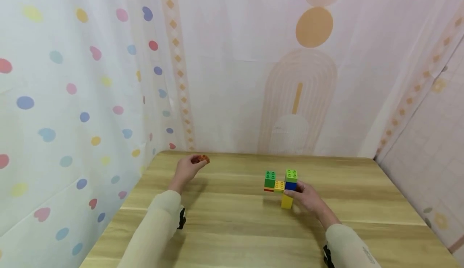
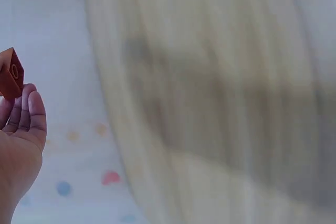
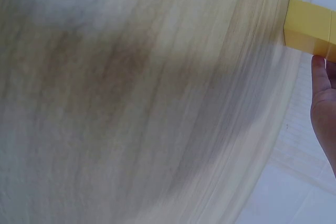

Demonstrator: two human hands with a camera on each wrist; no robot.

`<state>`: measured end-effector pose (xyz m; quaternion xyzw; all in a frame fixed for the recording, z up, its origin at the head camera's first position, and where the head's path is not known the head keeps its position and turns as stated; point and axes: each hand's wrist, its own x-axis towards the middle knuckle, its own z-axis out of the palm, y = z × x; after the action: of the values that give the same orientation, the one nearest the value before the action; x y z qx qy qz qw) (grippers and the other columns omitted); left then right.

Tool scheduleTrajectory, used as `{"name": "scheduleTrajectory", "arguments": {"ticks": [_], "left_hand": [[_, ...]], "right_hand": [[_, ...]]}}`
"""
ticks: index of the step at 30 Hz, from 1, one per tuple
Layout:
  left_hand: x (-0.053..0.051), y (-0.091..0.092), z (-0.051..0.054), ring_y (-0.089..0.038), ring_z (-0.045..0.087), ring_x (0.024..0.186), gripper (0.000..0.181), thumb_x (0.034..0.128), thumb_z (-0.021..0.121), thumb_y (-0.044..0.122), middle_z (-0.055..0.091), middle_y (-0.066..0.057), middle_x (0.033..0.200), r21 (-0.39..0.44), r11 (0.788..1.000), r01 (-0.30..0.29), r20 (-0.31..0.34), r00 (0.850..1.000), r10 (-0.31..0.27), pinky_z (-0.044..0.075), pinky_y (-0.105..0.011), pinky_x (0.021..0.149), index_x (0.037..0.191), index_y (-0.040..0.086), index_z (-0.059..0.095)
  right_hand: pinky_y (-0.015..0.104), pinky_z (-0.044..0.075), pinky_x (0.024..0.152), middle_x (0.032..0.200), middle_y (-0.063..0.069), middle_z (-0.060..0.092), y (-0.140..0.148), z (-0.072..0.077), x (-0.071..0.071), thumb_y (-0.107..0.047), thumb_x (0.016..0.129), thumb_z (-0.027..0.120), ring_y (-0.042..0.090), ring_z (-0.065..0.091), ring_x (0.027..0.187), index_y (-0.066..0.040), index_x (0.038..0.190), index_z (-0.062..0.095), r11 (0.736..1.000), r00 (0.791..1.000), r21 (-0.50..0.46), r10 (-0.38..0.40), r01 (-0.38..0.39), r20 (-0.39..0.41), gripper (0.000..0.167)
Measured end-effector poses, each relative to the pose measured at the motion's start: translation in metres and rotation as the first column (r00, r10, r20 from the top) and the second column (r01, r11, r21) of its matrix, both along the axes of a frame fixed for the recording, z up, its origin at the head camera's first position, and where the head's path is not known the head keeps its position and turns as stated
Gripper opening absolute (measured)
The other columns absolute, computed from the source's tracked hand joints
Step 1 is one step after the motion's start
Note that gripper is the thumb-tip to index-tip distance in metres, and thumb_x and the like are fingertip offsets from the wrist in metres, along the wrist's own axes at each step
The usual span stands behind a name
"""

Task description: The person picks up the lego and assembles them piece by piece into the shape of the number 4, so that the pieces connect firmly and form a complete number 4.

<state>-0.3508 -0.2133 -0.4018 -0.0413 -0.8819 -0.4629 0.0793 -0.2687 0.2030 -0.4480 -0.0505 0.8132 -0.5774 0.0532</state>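
At the far left of the table, my left hand (image 1: 187, 169) pinches a small orange-brown toy brick (image 1: 204, 158) between thumb and fingers. The same orange brick (image 2: 9, 74) shows at the left edge of the left wrist view. My right hand (image 1: 309, 197) grips a built piece of toy bricks from its right side. Its upright part has a yellow brick (image 1: 286, 202) below, a blue brick (image 1: 290, 185) above and a lime green brick (image 1: 291, 175) on top. Leftward juts an arm with a studded yellow brick (image 1: 279, 185), a green brick (image 1: 270, 178) and a thin red brick (image 1: 268, 190). Whether the piece touches the table is unclear.
A wood-grain table (image 1: 232, 227) spreads beneath both hands. Behind it hangs a pale curtain (image 1: 228, 98) with arch patterns, and a dotted curtain (image 1: 72, 139) runs along the left. A light patterned cloth (image 1: 435, 139) borders the right side.
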Motion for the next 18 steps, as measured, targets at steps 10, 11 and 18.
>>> {"name": "scheduleTrajectory", "arguments": {"ticks": [10,11,18], "left_hand": [[0.001,0.064,0.040,-0.024,0.062,0.095,0.040,0.0902,0.075,0.030,0.068,-0.010,0.110,0.105,0.981,0.160,-0.055,0.986,-0.155,0.051,-0.038,0.081,0.123,0.008,0.069],[0.002,0.070,0.042,-0.023,0.062,0.095,0.039,0.0900,0.076,0.029,0.068,-0.009,0.109,0.112,0.978,0.176,-0.055,0.984,-0.171,0.051,-0.038,0.080,0.122,0.008,0.069],[0.012,0.105,0.053,-0.021,0.061,0.094,0.042,0.0900,0.076,0.029,0.067,-0.006,0.109,0.093,0.965,0.244,-0.018,0.970,-0.244,0.051,-0.035,0.078,0.126,0.009,0.067]], "right_hand": [[0.046,0.042,0.100,0.122,0.011,0.063,-0.002,0.005,0.000,-0.034,0.095,0.068,0.023,0.057,0.109,-0.004,0.137,0.056,1.000,1.000,0.020,-0.004,0.004,0.005,0.054],[0.047,0.041,0.101,0.123,0.011,0.063,-0.002,0.005,0.000,-0.035,0.095,0.068,0.023,0.057,0.109,-0.003,0.138,0.055,1.000,1.000,0.017,-0.002,0.001,0.004,0.054],[0.047,0.042,0.100,0.121,0.011,0.064,-0.006,0.003,-0.001,-0.037,0.094,0.069,0.023,0.058,0.108,-0.004,0.136,0.057,1.000,1.000,0.014,0.000,0.000,-0.005,0.054]]}}
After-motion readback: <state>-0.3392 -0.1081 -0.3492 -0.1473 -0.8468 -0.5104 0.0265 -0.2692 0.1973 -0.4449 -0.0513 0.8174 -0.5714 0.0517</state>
